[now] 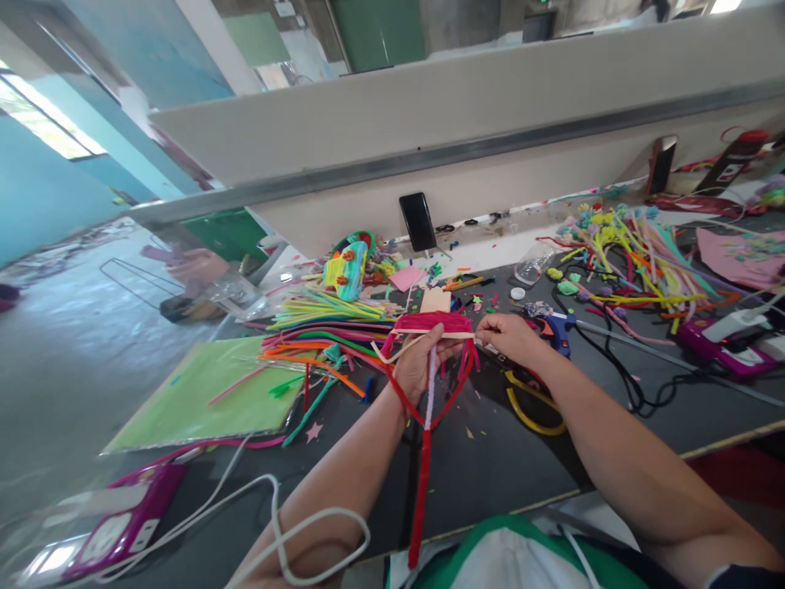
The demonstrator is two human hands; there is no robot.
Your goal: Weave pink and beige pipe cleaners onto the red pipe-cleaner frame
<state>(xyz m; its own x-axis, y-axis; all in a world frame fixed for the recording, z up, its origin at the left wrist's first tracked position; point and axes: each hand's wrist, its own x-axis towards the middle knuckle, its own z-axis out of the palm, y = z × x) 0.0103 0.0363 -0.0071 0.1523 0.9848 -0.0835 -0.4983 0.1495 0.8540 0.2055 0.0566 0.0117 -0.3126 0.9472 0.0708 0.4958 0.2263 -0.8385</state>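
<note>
My left hand (pixel 422 357) is closed around a craft piece made of red and pink pipe cleaners (pixel 432 322), its thumb lying across the front. A cream pipe cleaner (pixel 450 334) runs along the piece's lower edge. From it a lilac stem (pixel 431 388) and red strands hang down, joining in a thick red stem (pixel 422 499) that points toward me. At the right end of the piece, my right hand (pixel 506 337) pinches the cream pipe cleaner's end between thumb and finger. Yellow-handled scissors (pixel 532 409) lie below my right wrist.
Bundled pipe cleaners (pixel 331 315) and a green sheet pack (pixel 202 393) lie to the left. A blue glue gun (pixel 559 331) with black cable is at right. A phone (pixel 417 221) leans on the divider. Purple power strips (pixel 123 519) and white cables flank the table.
</note>
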